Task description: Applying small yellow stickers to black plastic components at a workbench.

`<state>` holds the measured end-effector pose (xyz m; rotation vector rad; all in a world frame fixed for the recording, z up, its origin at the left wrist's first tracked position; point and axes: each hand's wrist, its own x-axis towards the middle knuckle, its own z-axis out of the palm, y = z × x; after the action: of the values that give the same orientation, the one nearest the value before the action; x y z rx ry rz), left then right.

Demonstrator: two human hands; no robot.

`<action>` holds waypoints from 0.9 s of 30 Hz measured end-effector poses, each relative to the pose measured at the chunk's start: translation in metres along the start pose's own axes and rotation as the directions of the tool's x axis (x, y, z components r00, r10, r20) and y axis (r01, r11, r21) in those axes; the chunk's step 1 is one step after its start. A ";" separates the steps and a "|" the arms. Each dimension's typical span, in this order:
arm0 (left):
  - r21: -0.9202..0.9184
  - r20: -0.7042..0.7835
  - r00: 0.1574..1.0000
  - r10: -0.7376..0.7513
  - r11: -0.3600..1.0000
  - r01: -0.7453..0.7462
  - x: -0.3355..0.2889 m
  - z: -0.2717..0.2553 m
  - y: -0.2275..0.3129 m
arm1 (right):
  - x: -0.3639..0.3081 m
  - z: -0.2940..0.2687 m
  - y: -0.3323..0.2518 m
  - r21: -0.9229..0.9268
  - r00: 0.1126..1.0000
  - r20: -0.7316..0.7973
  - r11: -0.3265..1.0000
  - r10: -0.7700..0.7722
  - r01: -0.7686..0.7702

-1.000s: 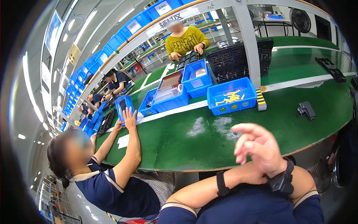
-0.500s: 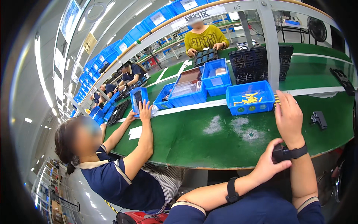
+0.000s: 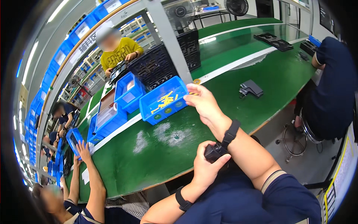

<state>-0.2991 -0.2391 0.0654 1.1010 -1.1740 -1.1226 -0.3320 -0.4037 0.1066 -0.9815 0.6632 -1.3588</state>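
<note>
1. Rightward swings the view — a seated co-worker point(image 3: 330, 89) now enters.
2. Left hand point(image 3: 205, 164): fingers wrapped round the black box point(image 3: 215, 152) at the right wrist point(image 3: 222, 122); probably light, stiff, best gripped by its sides.
3. Right hand point(image 3: 205, 104): loosely curled, nothing visibly held, beside the blue bin point(image 3: 158, 118) — yellow strips point(image 3: 165, 100) inside.
</note>
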 end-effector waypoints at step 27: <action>-0.002 0.196 0.971 -0.134 0.991 0.137 0.013 -0.024 0.025 | 0.002 0.003 -0.020 0.560 0.958 0.212 0.779 0.195 -0.282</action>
<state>-0.2730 -0.2476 0.0898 1.0905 -1.2538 -1.3684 -0.3391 -0.4043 0.1253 -0.4623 0.2125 -1.1442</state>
